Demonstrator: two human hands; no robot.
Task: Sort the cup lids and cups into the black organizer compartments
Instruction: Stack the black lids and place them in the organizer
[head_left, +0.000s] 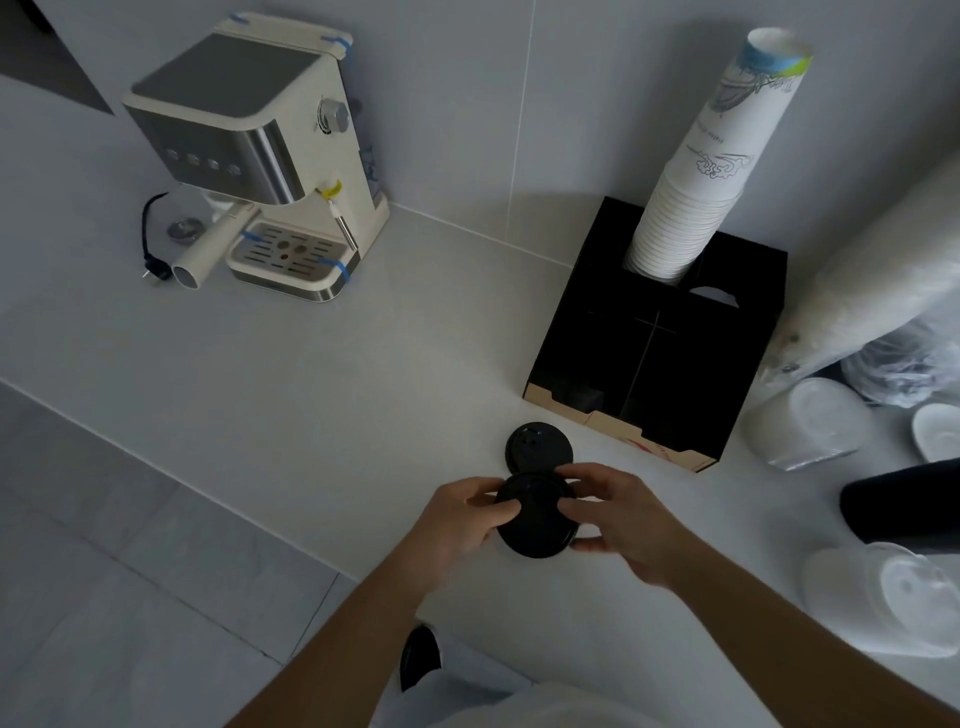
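We've got both hands on one black cup lid (535, 519) above the counter (311, 389): left hand (462, 525) pinching its left edge, right hand (618, 519) its right. Second black lid (539, 446) lies just beyond, near the black organizer (660, 353); paper cup stack (696, 171) stands in its back compartment.

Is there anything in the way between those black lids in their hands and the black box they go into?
Only a loose black lid lying on the counter between the held black lids and the black organizer; lifting over it should clear it.
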